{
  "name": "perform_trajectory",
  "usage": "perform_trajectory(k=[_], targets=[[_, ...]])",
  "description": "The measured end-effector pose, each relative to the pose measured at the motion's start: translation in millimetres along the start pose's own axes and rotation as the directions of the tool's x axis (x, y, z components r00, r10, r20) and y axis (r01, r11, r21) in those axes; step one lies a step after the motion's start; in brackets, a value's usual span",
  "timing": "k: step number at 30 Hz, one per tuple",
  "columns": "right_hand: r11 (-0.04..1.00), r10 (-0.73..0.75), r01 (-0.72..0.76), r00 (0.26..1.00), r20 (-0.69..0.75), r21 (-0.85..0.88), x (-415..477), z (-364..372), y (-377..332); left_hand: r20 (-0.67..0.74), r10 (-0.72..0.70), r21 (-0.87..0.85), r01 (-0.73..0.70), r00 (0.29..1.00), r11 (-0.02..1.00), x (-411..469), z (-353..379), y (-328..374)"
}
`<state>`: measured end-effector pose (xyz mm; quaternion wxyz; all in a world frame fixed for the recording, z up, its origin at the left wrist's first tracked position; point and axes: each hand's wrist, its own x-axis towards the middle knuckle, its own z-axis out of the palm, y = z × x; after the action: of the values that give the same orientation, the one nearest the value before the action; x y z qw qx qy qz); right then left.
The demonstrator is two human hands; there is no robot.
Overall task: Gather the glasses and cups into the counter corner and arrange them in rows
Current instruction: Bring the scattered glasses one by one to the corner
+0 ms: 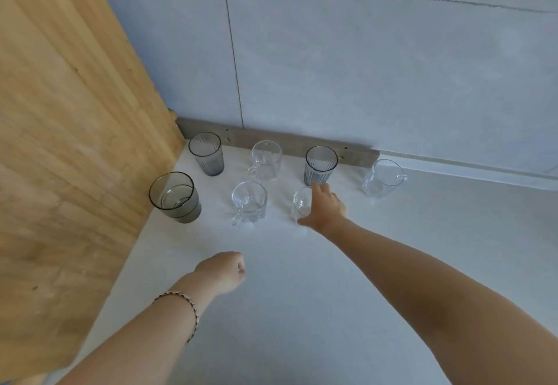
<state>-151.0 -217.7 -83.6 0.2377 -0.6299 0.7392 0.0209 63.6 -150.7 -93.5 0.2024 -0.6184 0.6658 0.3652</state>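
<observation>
Several glasses stand in the counter corner. The back row has a grey ribbed glass (207, 153), a clear cup (266, 159), another grey ribbed glass (320, 165) and a clear cup (383, 177) farther right. In front stand a smoky tumbler (175, 197), a clear cup (249, 203) and a third clear cup (302, 202). My right hand (324, 206) is wrapped around that last cup, thumb in front and fingers over its right side. My left hand (225, 271) hovers over the counter in a loose fist, holding nothing.
A tall wooden panel (69, 119) closes the left side of the white counter (302, 294). Grey tiled wall (362, 67) with a low grey strip (290, 143) runs along the back. Bare counter stretches in front and to the right.
</observation>
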Motion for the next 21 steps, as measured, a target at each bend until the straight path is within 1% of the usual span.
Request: perform_trajectory(k=[3,5,7,10,12,17,21], targets=[[1.0,0.0,0.0,1.0,0.006,-0.013,-6,1,7,0.014,0.009,0.011,-0.009,1.0,1.0,3,1,7],[0.999,0.04,-0.039,0.999,0.031,-0.032,-14,1,18,0.019,0.022,0.013,-0.022,1.0,1.0,6,3,14],[0.994,0.093,-0.087,0.989,0.114,-0.06,-24,3,36,0.033,0.041,0.015,-0.042,0.999,0.999,8,6,23],[0.986,0.158,-0.134,0.941,0.3,-0.098,-46,5,82,0.058,0.085,0.057,-0.088,0.995,0.994,8,12,47],[0.98,0.197,-0.175,0.913,0.357,-0.091,-62,6,117,0.064,0.112,0.1,-0.118,0.992,0.988,8,16,68],[0.952,0.296,-0.306,0.889,0.35,-0.027,-99,-5,211,0.076,0.185,0.214,-0.197,0.98,0.957,8,30,141],[0.919,0.369,-0.393,0.88,0.299,0.022,-135,-21,300,0.116,0.259,0.271,-0.281,0.959,0.92,7,47,221]])
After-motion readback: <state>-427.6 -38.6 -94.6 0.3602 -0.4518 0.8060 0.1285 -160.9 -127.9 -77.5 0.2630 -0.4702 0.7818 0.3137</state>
